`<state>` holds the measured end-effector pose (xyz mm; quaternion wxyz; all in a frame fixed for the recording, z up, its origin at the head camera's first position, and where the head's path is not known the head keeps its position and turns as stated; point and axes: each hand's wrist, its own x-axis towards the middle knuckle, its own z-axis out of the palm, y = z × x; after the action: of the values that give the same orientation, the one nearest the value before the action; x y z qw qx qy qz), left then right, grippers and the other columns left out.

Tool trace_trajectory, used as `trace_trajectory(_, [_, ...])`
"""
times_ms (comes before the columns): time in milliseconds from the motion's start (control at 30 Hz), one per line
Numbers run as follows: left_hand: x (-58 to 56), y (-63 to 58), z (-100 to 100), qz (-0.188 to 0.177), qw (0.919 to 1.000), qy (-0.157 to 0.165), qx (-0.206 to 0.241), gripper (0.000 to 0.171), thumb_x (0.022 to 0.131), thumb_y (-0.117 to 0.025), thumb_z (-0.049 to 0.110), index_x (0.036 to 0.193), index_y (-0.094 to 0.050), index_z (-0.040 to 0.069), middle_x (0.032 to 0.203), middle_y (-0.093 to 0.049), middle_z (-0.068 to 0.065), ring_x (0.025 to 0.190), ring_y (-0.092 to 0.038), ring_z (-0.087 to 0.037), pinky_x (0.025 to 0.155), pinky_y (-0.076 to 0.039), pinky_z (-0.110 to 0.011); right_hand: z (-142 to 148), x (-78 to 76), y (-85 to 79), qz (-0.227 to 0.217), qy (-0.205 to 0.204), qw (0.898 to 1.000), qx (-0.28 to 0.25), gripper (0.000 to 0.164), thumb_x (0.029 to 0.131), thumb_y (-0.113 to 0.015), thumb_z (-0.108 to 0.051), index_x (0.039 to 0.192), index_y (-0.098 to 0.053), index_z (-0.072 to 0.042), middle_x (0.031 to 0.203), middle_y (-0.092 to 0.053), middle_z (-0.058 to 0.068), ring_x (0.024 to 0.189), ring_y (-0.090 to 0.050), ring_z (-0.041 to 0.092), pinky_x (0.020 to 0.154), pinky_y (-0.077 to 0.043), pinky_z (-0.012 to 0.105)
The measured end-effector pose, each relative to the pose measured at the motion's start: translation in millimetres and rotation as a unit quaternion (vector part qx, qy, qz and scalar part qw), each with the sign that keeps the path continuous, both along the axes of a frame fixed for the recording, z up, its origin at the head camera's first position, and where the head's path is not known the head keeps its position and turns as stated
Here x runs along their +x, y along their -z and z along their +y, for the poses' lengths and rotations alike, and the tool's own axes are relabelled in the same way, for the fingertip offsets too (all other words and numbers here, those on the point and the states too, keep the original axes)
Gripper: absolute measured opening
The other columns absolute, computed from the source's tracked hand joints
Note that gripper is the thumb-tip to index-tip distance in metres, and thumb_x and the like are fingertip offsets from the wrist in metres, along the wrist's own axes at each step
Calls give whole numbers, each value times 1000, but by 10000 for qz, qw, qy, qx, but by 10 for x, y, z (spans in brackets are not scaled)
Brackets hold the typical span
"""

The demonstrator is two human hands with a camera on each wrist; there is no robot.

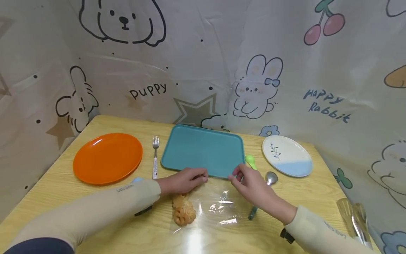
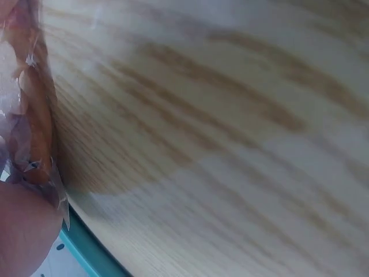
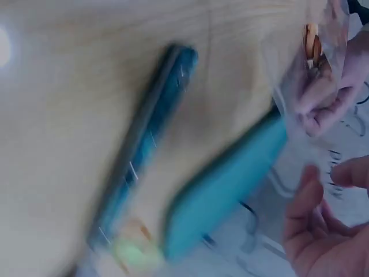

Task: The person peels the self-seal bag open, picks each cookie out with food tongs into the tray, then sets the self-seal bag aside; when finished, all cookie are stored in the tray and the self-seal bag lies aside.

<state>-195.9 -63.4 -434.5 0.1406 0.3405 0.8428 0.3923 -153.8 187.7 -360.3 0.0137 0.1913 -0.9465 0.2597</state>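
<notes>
A clear plastic bag (image 1: 219, 208) with golden-brown cookies (image 1: 184, 213) inside, one pretzel-shaped, stretches over the front of the table. My left hand (image 1: 188, 180) grips its upper edge above the cookies; in the left wrist view a thumb (image 2: 29, 231) presses the crinkled film. At the bag's upper right, my right hand (image 1: 253, 185) pinches the film with thumb and curled forefinger, close to the tray's front edge. The right wrist view shows film hanging from the left hand (image 3: 326, 95) towards the right hand (image 3: 326, 213). Beyond both hands lies a teal tray (image 1: 203, 148).
An orange plate (image 1: 108, 158) and a fork (image 1: 155, 155) lie left of the tray. To its right are a light green spoon (image 1: 250, 161), a metal spoon (image 1: 271, 177) partly under my right arm, and a white-and-blue plate (image 1: 287, 155). Utensils (image 1: 353, 220) lie at the right edge.
</notes>
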Motion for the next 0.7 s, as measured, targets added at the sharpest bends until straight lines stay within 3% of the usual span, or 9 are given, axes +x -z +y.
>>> trace_trajectory(133, [-52,10,40,-74,10000,58,-2,16,104,-43,29,100,-57,22,75,-46,8,70,-44,-6,71,-42,-23,14,22,-130,495,-124,9987,81,14,97,-59,-26,93,-58,-13,70,-55,-5,56,-45,4,52,-43,21])
trace_trajectory(233, [-62,5,42,-59,9999,58,64,16,104,-43,27,99,-57,21,74,-47,7,70,-45,-7,71,-42,-24,27,-1,-143,-299,-341,9987,244,21,97,-59,-27,82,-61,-12,60,-54,-5,50,-45,5,48,-41,22])
trace_trajectory(367, [-49,-16,41,-38,9998,78,173,16,104,-44,24,99,-57,17,75,-48,5,71,-46,-9,71,-42,-24,60,-48,-33,-1360,-512,9877,576,28,97,-58,-29,82,-65,-7,65,-62,0,52,-51,7,50,-43,23])
trace_trajectory(533, [-17,-47,44,-99,9998,30,167,16,104,-44,23,99,-57,16,75,-48,5,71,-47,-9,71,-41,-24,71,-95,97,-1563,-684,9839,540,33,97,-56,-35,82,-69,-9,67,-62,-2,56,-51,8,52,-44,24])
trace_trajectory(700, [2,-65,63,93,9997,-66,215,16,102,-47,19,95,-58,11,77,-50,4,74,-47,-9,71,-41,-23,48,-130,140,-1639,-691,9832,409,39,96,-56,-40,74,-67,-10,59,-51,-6,52,-42,7,47,-36,23])
